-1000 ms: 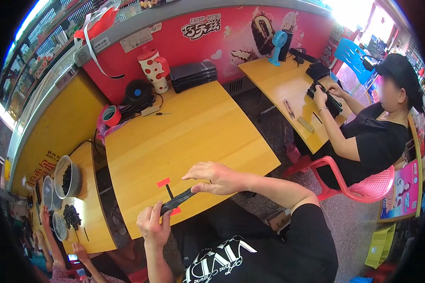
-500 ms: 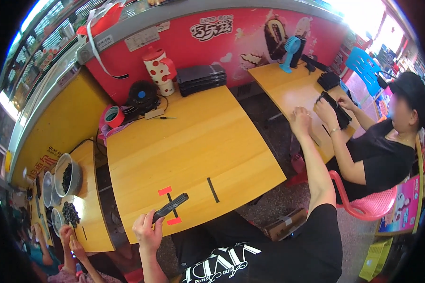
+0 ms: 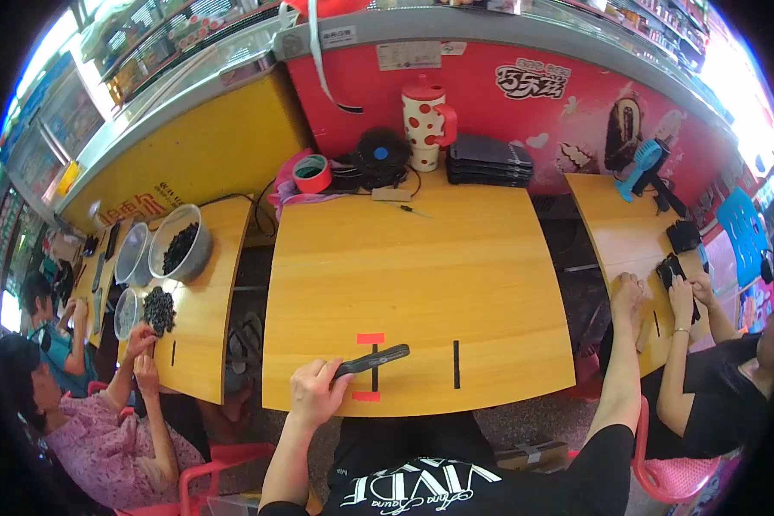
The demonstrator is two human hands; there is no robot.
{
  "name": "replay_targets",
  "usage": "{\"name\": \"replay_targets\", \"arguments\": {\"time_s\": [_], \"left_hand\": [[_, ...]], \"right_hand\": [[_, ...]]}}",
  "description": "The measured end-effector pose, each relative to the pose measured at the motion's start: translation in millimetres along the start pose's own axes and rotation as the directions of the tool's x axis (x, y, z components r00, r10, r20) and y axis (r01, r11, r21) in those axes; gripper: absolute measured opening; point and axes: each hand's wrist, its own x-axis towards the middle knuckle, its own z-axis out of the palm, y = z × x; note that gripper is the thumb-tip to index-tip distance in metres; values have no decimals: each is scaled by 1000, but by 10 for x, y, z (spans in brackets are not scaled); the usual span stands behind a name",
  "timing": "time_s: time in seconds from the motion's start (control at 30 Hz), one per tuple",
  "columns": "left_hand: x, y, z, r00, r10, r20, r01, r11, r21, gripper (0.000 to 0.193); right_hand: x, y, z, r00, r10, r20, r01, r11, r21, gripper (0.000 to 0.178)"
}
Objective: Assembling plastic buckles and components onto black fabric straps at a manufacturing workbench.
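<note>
Your left grip (image 3: pixel 314 391) holds a black strap-like piece (image 3: pixel 389 355); one black strip (image 3: pixel 457 365) lies apart, not joined. Can't tell if your right grip (image 3: pixel 629 294) is closed.

Bright overall, mid-frame exposure was fine. Strong light came in at the upper right, where the white, glowing opening (image 3: pixel 757 107) was blown out; upper left rim also clipped, with blue fringing. Rectangular yellow wood-grain table (image 3: pixel 421 267) was evenly lit with a soft sheen; the space below it fell into shadow. Slim black bar-shaped object (image 3: pixel 387 356) lost surface detail. Fisheye bent the long grey metal counter edge (image 3: pixel 490 26) into an arc. Corners vignetted to black; rim areas looked soft.
</note>
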Motion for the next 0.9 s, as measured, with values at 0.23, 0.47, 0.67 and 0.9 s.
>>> {"name": "replay_targets", "arguments": {"time_s": [0.23, 0.47, 0.67, 0.9], "left_hand": [[161, 191, -61, 996, 83, -43, -85, 995, -45, 29], [222, 505, -173, 979, 187, -85, -191, 981, -41, 32], [269, 517, -436, 968, 229, -102, -236, 970, -58, 25], [-222, 528, -235, 766, 411, 495, 636, -368, -678, 55]], "right_hand": [[-129, -1097, -943, 990, -80, -121, 143, 659, 739, 17], [-1297, -2684, -2517, 705, -709, -27, 65, 27, 997, 26], [-1541, -2699, -2552, 612, -719, -328, 405, -71, 912, 23], [-1622, -2605, -2709, 428, -505, -750, 895, 118, 431, 20]]}}
